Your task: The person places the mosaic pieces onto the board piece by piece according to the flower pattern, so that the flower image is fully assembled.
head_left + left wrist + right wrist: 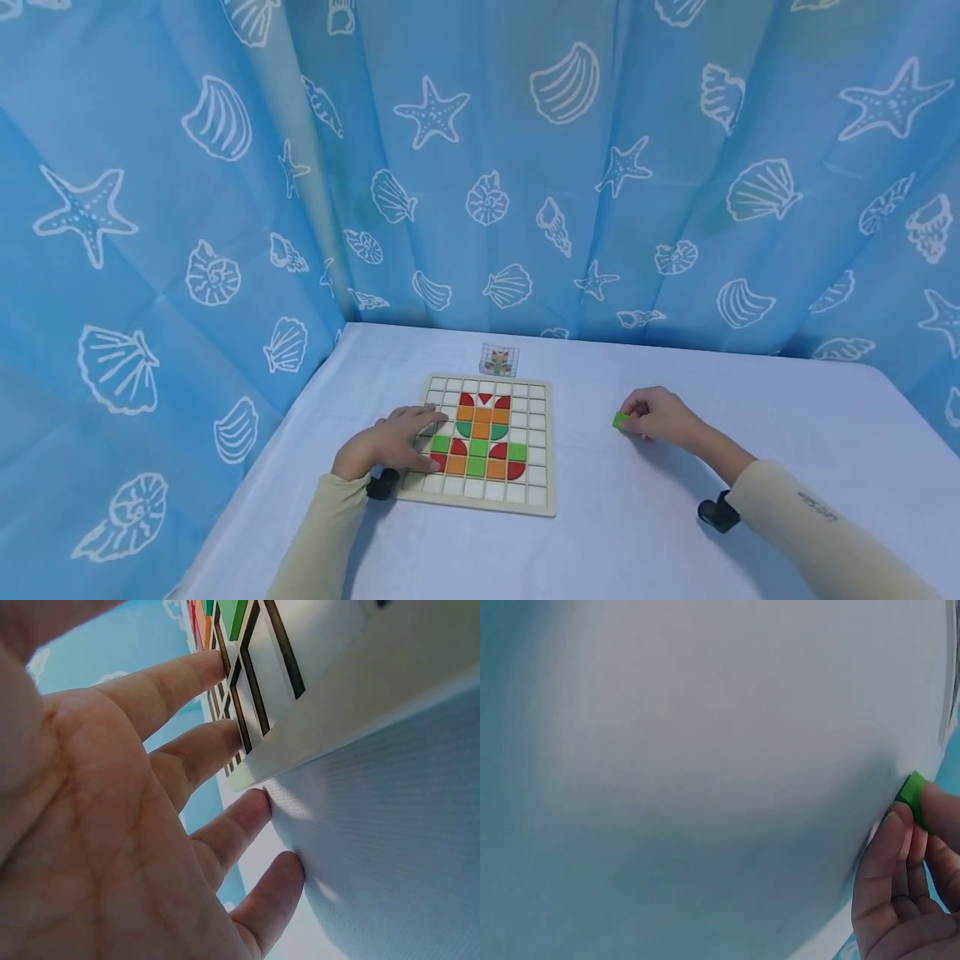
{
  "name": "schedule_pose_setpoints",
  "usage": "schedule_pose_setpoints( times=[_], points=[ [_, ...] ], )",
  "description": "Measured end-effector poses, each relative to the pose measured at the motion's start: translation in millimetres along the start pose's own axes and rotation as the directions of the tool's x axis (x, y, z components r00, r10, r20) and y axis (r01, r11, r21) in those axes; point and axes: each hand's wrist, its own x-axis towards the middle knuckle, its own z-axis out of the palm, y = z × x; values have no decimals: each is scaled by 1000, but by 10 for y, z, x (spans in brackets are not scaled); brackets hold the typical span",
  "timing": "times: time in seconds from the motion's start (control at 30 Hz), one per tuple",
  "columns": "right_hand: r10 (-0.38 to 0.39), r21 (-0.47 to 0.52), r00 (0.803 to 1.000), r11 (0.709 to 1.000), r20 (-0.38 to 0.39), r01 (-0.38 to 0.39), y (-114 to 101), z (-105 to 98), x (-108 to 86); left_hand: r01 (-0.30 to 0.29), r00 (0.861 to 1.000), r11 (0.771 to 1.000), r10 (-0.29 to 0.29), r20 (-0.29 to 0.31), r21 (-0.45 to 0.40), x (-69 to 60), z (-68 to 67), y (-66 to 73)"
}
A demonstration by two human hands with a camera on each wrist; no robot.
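Observation:
My right hand [656,417] pinches a small green tile [621,420] between thumb and fingers, to the right of the board. In the right wrist view the green tile [915,796] shows at the fingertips. My left hand [393,439] rests with spread fingers on the left side of the square grid board [554,450]. In the left wrist view two fingertips of the left hand [127,802] touch the board's grid, and two lie off its edge on the cloth. Red, orange and green tiles [477,447] form a flower-like pattern in the grid; the left hand partly covers the left columns.
A small card [499,360] with a similar printed pattern lies behind the board. White cloth [600,533] covers the table. A blue curtain [480,167] with shells and starfish hangs at the back and left.

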Motion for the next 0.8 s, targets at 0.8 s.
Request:
schedule_pose_setpoints(
  times=[0.8],
  points=[
    [-80, 216, 997, 973, -6, 79, -875, 701, -2, 1, 1000, 1000, -1, -14, -9, -16, 7, 18]
  ],
)
